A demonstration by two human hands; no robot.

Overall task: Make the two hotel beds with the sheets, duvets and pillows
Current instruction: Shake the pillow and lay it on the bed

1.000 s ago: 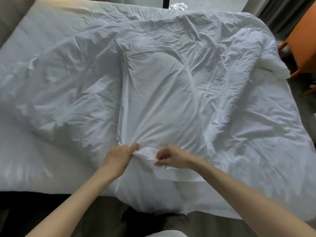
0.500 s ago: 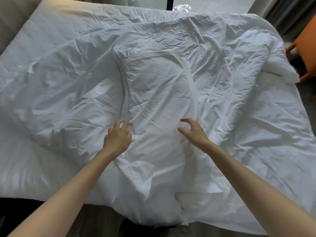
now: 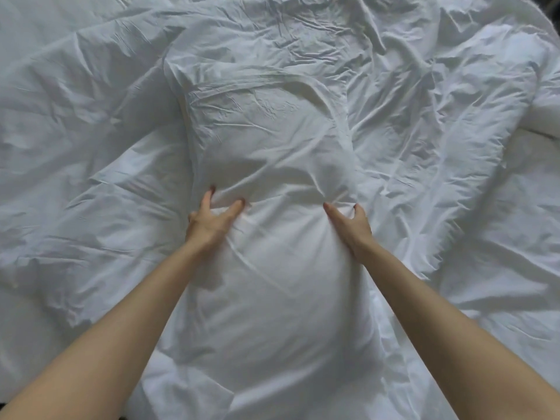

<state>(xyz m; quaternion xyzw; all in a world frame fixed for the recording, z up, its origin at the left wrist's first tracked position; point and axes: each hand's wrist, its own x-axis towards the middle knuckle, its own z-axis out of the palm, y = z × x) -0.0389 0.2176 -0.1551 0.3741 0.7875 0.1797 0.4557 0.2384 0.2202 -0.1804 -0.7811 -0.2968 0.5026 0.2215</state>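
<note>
Duvet point(image 3: 91, 153) crumpled, fills view. L hand point(image 3: 210, 227) fingers curled, pinching fold of pillow point(image 3: 272, 140) at its left edge. Pillow lies lengthwise atop duvet, centre. R hand point(image 3: 353, 230) thumb + fingers clamped on fold at right edge.

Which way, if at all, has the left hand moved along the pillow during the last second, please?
Yes: the left hand moved away from the person, from the near end of the pillow to its middle.

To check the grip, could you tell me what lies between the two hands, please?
Head view: only the pillow, its case creased, lies between left hand and right hand.
</note>
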